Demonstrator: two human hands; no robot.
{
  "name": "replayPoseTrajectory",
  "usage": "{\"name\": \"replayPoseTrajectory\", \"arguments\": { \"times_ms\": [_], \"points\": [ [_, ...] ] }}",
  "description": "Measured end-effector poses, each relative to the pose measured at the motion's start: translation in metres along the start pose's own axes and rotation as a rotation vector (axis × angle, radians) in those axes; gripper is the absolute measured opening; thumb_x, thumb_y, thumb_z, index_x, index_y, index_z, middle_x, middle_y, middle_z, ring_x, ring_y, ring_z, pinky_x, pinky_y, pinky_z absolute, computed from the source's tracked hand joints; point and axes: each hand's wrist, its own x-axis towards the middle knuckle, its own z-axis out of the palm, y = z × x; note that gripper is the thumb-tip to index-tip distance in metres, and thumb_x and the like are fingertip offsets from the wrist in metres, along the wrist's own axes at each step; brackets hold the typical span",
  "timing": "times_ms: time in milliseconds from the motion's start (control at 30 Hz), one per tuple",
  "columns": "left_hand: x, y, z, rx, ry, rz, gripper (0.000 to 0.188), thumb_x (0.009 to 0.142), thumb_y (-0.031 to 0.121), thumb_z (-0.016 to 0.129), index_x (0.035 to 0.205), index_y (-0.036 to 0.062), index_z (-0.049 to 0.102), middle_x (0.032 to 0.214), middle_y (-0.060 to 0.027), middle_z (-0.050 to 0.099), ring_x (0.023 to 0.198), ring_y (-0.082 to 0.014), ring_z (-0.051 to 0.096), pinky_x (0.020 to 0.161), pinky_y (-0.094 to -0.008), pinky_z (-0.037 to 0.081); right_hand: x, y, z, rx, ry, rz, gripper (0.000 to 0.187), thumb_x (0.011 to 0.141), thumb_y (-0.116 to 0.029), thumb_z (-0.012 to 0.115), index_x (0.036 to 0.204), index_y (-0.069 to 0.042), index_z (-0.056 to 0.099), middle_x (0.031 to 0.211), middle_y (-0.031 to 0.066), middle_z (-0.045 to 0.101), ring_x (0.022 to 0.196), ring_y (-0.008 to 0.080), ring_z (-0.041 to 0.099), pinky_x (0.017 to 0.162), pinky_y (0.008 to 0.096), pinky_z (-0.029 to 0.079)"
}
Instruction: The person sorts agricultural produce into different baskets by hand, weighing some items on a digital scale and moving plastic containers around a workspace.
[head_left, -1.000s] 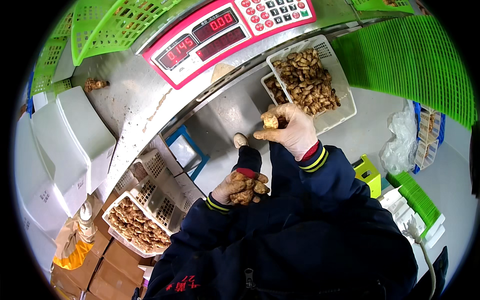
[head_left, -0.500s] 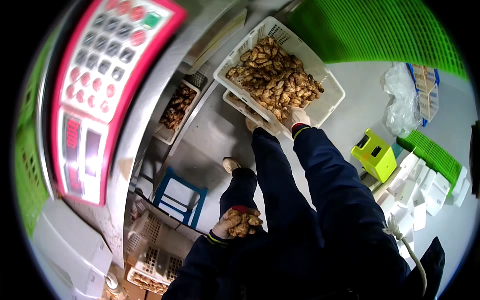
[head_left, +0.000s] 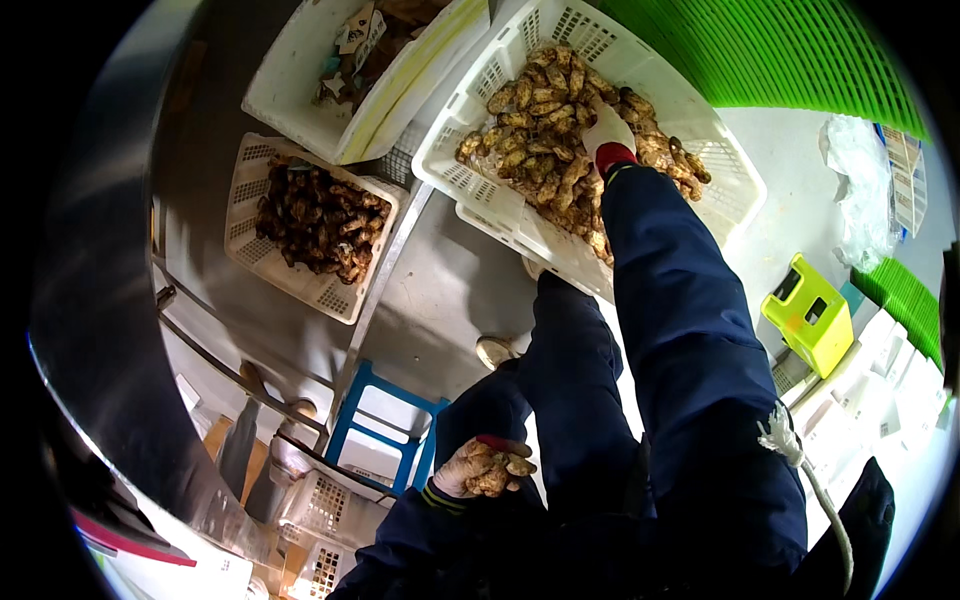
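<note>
A white plastic basket (head_left: 725,165) with slotted walls holds a heap of stubby brown mushrooms (head_left: 545,130). My right hand (head_left: 610,132), in a pale glove with a red cuff, reaches down onto this heap; its fingertips are hidden among the mushrooms. Close to my body, over my left leg, my left hand (head_left: 466,470) is closed around several mushrooms (head_left: 500,474). That hand also wears a pale glove with a reddish edge.
Left of the basket stand a smaller crate (head_left: 340,300) of darker brown pieces and a white foam box (head_left: 290,95) with scraps. Nearer are a blue stool (head_left: 360,420) and a metal table edge (head_left: 110,330). Rightward lie a yellow-green plastic stool (head_left: 825,330), clear plastic (head_left: 860,190) and green ribbed sheets (head_left: 780,50).
My right hand has moved from the basket's near edge farther into the heap. The view has shifted, bringing the dark-filled crate into fuller sight and taking the scale out. My left hand still holds its mushrooms.
</note>
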Motion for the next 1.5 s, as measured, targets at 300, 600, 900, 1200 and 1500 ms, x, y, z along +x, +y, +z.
{"name": "replayPoseTrajectory", "arguments": {
  "times_ms": [300,600,900,1200,1500],
  "points": [
    [-0.039,-0.037,0.055,-0.01,-0.045,0.012,0.061,0.082,0.025,0.073,0.129,-0.006,0.048,0.128,-0.0228,0.054,0.11,-0.0334,0.06,0.084,-0.0411,0.056,-0.233,-0.053,-0.096,1.911,-1.061,-0.191,0.071,0.086,0.001,0.048,0.149,-0.002,0.015,0.147,0.0243,0.031,0.129,0.0429,0.042,0.103,0.0445,0.045],
    [-0.084,-0.063,0.121,-0.001,-0.206,0.315,0.051,0.088,0.023,0.067,0.13,-0.0012,0.049,0.133,-0.0226,0.049,0.117,-0.0356,0.056,0.087,-0.0424,0.053,-0.361,-0.163,-0.157,1.931,-1.564,-0.084,0.078,0.088,-0.008,0.059,0.149,-0.002,0.01,0.144,0.022,0.036,0.131,0.0374,0.042,0.101,0.0566,0.044],
    [-0.125,-0.11,0.141,-0.007,-0.316,0.579,0.056,0.09,0.025,0.064,0.132,-0.0042,0.044,0.132,-0.0247,0.05,0.117,-0.0361,0.056,0.09,-0.0431,0.053,-0.456,-0.265,-0.179,1.532,-1.884,0.098,0.077,0.093,-0.026,0.059,0.15,-0.003,0.013,0.143,0.02,0.04,0.129,0.0342,0.045,0.105,0.0551,0.04],
    [-0.228,-0.178,0.122,0.056,-0.252,0.952,0.072,0.085,0.038,0.067,0.129,-0.0125,0.042,0.112,-0.0248,0.062,0.09,-0.0274,0.067,0.072,-0.0282,0.052,-0.599,-0.331,-0.135,0.993,-1.994,0.063,0.066,0.097,-0.027,0.053,0.139,0.014,0.025,0.1,0.0169,0.063,0.084,0.0219,0.063,0.075,0.0304,0.053],
    [-0.321,-0.307,0.062,-0.115,-0.265,1.375,0.054,0.093,0.029,0.058,0.13,-0.0075,0.044,0.128,-0.0265,0.052,0.112,-0.0365,0.059,0.088,-0.0427,0.054,-0.798,-0.371,-0.061,0.436,-1.812,-0.562,0.046,0.098,-0.029,0.053,0.13,0.004,0.051,0.097,0.012,0.068,0.082,0.0174,0.067,0.067,0.0237,0.051]
  ]
}}
